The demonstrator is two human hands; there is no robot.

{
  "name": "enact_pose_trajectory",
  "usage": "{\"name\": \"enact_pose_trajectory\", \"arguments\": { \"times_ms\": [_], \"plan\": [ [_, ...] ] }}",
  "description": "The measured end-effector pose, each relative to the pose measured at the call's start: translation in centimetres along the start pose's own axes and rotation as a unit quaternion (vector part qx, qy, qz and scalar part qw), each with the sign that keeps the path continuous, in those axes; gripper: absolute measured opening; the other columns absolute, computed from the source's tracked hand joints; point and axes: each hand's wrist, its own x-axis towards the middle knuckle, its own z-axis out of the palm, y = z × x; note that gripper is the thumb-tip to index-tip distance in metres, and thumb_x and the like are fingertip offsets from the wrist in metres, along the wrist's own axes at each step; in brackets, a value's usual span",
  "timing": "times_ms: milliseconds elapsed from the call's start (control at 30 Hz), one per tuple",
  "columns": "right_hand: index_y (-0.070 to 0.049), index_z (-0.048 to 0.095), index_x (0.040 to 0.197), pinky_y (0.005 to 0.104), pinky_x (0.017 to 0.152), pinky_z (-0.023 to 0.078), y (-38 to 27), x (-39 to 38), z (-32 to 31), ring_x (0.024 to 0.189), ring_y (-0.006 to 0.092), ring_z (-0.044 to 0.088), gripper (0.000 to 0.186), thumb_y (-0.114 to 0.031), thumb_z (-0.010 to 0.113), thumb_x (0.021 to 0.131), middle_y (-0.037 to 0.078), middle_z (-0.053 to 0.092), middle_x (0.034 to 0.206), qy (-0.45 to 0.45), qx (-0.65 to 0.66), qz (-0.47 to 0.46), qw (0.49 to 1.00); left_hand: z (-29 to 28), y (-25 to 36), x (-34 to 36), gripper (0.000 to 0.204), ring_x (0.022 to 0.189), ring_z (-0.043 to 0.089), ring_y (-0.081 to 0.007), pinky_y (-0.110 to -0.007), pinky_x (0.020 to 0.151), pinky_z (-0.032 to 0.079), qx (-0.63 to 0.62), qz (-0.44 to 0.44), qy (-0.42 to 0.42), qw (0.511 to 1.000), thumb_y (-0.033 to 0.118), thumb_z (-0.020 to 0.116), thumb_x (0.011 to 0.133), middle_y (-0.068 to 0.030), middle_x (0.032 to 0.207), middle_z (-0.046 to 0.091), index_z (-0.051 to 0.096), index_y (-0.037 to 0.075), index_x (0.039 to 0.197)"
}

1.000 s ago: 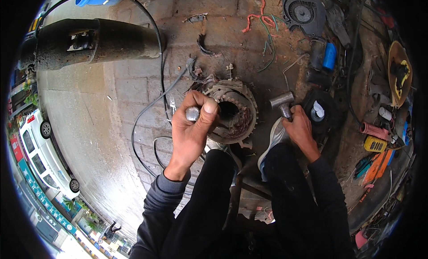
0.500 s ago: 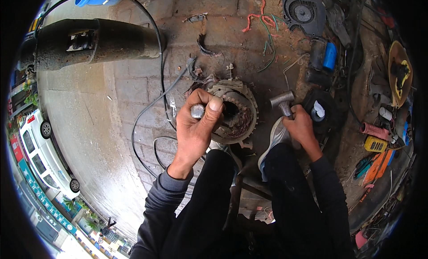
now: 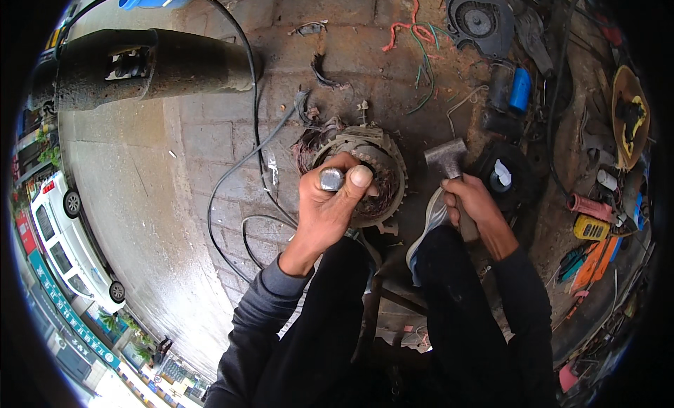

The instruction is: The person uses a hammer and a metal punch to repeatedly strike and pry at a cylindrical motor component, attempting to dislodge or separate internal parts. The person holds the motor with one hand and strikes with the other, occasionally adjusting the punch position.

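Note:
Between my feet stands a round motor stator (image 3: 395,170) with copper windings showing around its open core. My left hand (image 3: 328,211) is over its near left part, closed around a metal chisel or punch (image 3: 332,179); the rounded shiny top faces up and the lower end is hidden under my hand. To the right, my right hand (image 3: 474,201) grips the handle of a hammer (image 3: 446,155). The hammer's steel head is held apart from the stator, above my right shoe (image 3: 430,215).
Pulled wire bundles (image 3: 316,145) lie against the stator's left side. A black cable (image 3: 254,99) loops over the paving. Beyond it is a large dark metal tube (image 3: 189,64). Motor parts (image 3: 479,22), a blue cylinder (image 3: 519,89) and tools (image 3: 590,227) crowd the right.
My left hand has shifted right with the chisel or punch, covering more of the stator's opening. The hammer has turned slightly in my right hand, and more of its handle shows.

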Motion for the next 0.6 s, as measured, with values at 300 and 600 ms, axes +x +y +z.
{"name": "enact_pose_trajectory", "arguments": {
  "times_ms": [300,600],
  "plan": [
    [0.0,0.054,0.108,0.0307,0.046,0.043,-14.5,-13.7,7.0,0.047,0.0123,0.054,0.021,-0.015,0.065,0.098,0.003,0.056,0.065,-0.02,-0.277,-0.305,0.911,0.5,-1.2,0.3,0.035,0.066,0.054,-0.0061,-0.024,0.06,0.043,0.021,-0.009,0.015,1.0,0.026,0.068,0.104,0.0014,0.07,0.061,0.065,0.001,0.079],
    [0.003,0.052,0.098,0.0455,0.053,0.048,-17.3,-12.9,11.9,0.056,0.0366,0.067,0.028,-0.02,0.068,0.097,0.021,0.059,0.062,-0.108,-0.558,-0.304,0.764,1.2,-2.9,0.2,0.01,0.082,0.063,-0.0066,-0.026,0.074,0.053,-0.057,0.044,0.046,0.996,0.01,0.073,0.099,0.001,0.091,0.072,0.074,0.0,0.1]
  ]
}}
